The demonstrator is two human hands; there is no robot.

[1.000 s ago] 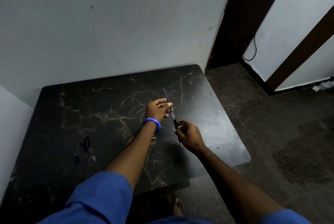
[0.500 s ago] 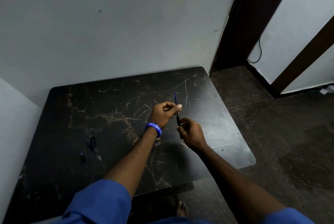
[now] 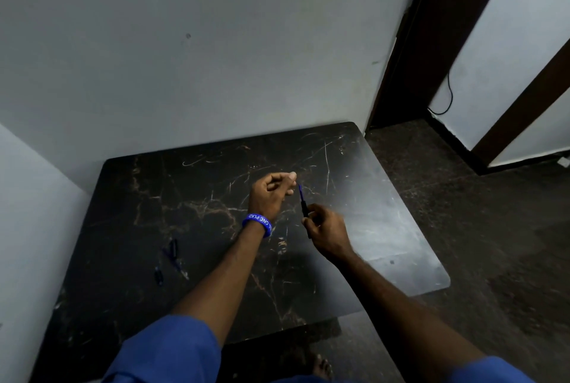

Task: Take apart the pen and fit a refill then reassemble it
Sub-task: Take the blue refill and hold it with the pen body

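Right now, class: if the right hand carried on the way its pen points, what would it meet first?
Probably the left hand's fingertips, just beyond the blue refill tip protruding from the right hand; depth is uncertain.

1. The table [image 3: 401, 228] is lying bare along its far edge and across its whole right half, leaving open room there.
2. The left hand [image 3: 271, 191] and the right hand [image 3: 327, 231] are hovering mid-table, just beside each other, blocking the centre.
3. Small pen parts [image 3: 169, 259] are lying near the left edge, well apart from both hands.
4. The wall [image 3: 185, 58] is closing off the far and left sides.
5. Open floor [image 3: 493, 243] is running past the right edge.
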